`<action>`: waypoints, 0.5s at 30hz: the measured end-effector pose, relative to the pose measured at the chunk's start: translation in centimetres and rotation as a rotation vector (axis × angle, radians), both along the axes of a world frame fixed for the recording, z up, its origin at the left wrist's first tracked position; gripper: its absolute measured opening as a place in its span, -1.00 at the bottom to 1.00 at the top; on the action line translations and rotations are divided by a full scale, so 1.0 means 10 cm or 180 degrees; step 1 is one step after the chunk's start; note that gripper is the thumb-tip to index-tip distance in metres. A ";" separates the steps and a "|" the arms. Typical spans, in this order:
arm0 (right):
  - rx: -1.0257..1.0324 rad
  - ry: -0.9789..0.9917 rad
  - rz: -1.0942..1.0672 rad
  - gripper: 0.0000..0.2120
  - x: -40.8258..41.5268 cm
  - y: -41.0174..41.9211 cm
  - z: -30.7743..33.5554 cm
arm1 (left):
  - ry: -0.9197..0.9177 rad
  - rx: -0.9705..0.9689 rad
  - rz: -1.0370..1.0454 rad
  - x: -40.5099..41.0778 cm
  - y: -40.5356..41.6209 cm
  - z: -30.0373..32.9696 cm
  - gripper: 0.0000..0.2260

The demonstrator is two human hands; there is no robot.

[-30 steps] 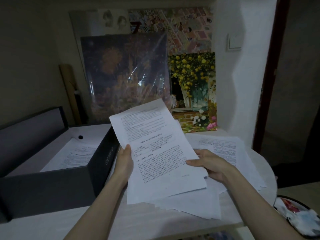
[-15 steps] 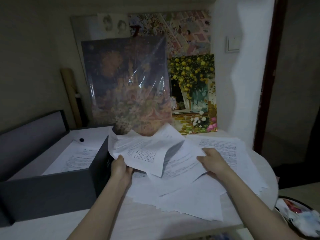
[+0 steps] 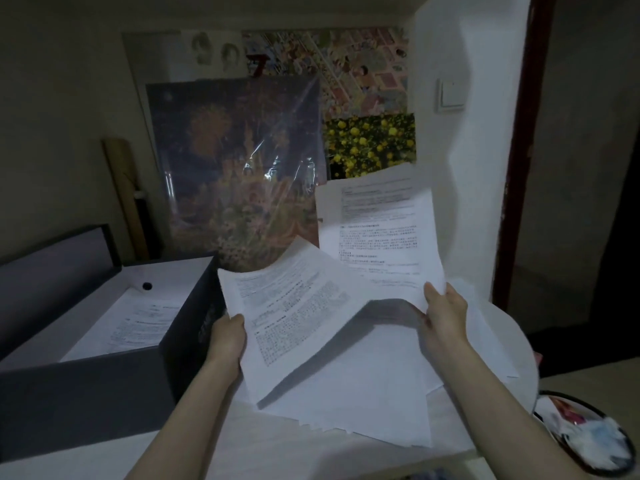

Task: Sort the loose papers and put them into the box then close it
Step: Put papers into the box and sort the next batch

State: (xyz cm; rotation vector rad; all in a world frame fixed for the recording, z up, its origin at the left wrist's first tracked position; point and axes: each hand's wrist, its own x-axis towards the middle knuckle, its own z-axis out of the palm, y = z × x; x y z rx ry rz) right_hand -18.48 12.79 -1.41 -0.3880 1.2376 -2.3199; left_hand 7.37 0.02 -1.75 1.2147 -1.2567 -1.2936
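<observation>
My left hand (image 3: 227, 336) grips the left edge of a printed sheet (image 3: 298, 320) held low over the table. My right hand (image 3: 443, 308) holds another printed sheet (image 3: 377, 233) upright by its lower right corner, lifted above the pile. A loose pile of white papers (image 3: 363, 400) lies spread on the table beneath both hands. The dark grey box (image 3: 86, 386) stands open at the left, its lid (image 3: 52, 271) raised behind it, with a printed sheet (image 3: 135, 323) lying flat inside.
Large pictures in plastic wrap (image 3: 239, 174) lean against the back wall, with a cardboard tube (image 3: 126, 199) beside them. A dark round tray (image 3: 585, 434) with crumpled items sits off the table at the lower right. The table's rounded edge (image 3: 526, 362) curves at the right.
One second ago both hands held one sheet together. The left hand now keeps a sheet low, and the right hand has picked up a second sheet and raised it upright to the right.
</observation>
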 end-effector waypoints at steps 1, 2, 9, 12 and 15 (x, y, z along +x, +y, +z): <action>-0.0036 -0.0099 0.0048 -0.75 0.01 0.00 0.00 | -0.0353 -0.0163 -0.0059 0.01 0.00 0.01 -0.78; -0.0065 -0.0186 0.0097 -0.74 0.01 -0.01 0.00 | -0.0730 -0.0361 -0.0138 0.02 0.01 0.02 -0.79; -0.0421 -0.1077 0.0675 -0.76 -0.01 0.00 0.05 | -0.1374 -0.0888 -0.0460 0.10 0.06 -0.02 -0.76; 0.0082 -0.0499 0.0928 -0.76 0.04 -0.03 0.03 | -0.0850 -0.0369 -0.0536 0.12 0.05 0.04 -0.81; 0.0746 0.0484 0.1218 -0.75 0.07 -0.02 -0.01 | -0.0545 -0.0038 -0.0419 0.09 0.07 0.06 -0.74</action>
